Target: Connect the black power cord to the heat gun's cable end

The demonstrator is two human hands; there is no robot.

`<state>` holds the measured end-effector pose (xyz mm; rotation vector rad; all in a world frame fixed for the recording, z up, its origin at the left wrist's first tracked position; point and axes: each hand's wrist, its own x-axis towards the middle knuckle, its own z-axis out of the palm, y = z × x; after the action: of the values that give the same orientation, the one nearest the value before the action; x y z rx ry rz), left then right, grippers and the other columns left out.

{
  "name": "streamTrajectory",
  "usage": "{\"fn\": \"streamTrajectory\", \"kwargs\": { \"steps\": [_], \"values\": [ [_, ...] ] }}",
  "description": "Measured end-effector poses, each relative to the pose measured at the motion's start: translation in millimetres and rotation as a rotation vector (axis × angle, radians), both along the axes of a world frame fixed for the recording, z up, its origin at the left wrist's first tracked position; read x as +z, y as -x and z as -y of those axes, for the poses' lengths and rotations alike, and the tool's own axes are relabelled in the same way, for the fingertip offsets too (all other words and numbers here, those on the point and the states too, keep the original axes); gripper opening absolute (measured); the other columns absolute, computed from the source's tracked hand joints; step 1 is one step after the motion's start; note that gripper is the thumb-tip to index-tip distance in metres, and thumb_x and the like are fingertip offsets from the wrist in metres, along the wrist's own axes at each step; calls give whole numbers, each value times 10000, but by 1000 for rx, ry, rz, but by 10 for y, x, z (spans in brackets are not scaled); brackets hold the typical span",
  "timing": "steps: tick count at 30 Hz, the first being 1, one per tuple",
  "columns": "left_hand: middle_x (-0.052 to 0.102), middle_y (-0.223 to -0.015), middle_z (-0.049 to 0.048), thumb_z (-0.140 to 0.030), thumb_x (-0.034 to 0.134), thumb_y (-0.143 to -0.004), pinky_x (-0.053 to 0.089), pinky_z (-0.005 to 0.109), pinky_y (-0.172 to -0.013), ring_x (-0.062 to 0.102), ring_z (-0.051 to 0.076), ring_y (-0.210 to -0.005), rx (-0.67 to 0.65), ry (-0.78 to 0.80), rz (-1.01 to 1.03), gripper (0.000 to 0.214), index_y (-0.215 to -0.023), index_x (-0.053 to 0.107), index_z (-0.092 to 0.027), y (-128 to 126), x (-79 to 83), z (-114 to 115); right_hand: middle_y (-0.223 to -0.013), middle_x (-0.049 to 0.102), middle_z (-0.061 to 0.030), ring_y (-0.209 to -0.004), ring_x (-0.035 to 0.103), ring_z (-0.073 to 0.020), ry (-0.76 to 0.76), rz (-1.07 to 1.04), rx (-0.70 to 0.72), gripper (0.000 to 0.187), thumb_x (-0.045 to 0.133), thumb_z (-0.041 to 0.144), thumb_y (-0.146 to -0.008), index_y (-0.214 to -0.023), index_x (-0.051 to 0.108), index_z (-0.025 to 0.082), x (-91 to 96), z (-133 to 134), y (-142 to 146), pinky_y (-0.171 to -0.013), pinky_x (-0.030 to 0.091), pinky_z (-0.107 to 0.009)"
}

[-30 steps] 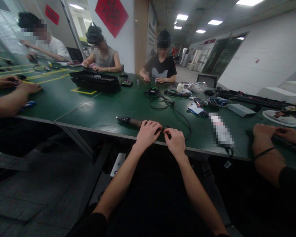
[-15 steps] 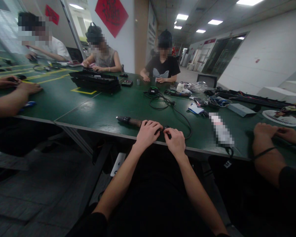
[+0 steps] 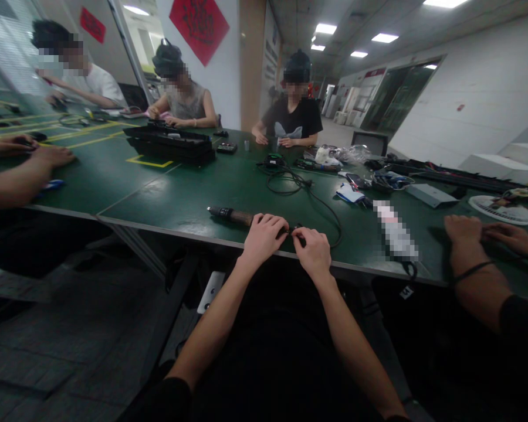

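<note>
1. L hand [image 3: 266, 234] is wrapped over the rear part of an elec. screwdriver [image 3: 237, 217], fingers bent across it from above; grip = closed on the handle.
2. Elec. screwdriver lies along the front edge of the green table [image 3: 180, 199], metal tip [image 3: 210, 209] pointing L; approx. front half sticks out past L hand, the rest is under the palm.
3. R hand [image 3: 312, 249] is just beside L hand, at the tool's rear end; thumb & index are bent in w/ a narrow gap. Dim & tiny there, so can't tell if they pinch the small dark bit btwn the hands.
4. Black cable [image 3: 321, 202] loops on the tabletop ahead, then curves round beside R hand.
5. Further back, L: long black housing [image 3: 171, 146]. Back R: white-and-blue packet [image 3: 349, 193], round white grille [image 3: 501, 210].
6. Co-worker in black tee [image 3: 293, 123] sits opposite, hands on table; another's hand [image 3: 464, 230] rests far R.
</note>
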<state>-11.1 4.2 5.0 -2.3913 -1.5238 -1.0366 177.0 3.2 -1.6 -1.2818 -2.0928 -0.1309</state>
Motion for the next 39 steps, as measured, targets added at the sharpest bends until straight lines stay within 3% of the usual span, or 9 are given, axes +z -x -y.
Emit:
{"fn": "streamTrajectory", "kwargs": {
  "steps": [39],
  "values": [
    [739, -1228, 1, -251, 609, -983, 348, 473, -1112, 598, 241, -1199, -6, 5, -8, 156, -1117, 663, -310, -2, 20, 11, -1038, 785, -44, -974, 668, -251, 0, 11, -9, 148, 549, 241, -1017, -1016, 695, 267, 10, 0, 1, -871, 395, -392]
  ]
}}
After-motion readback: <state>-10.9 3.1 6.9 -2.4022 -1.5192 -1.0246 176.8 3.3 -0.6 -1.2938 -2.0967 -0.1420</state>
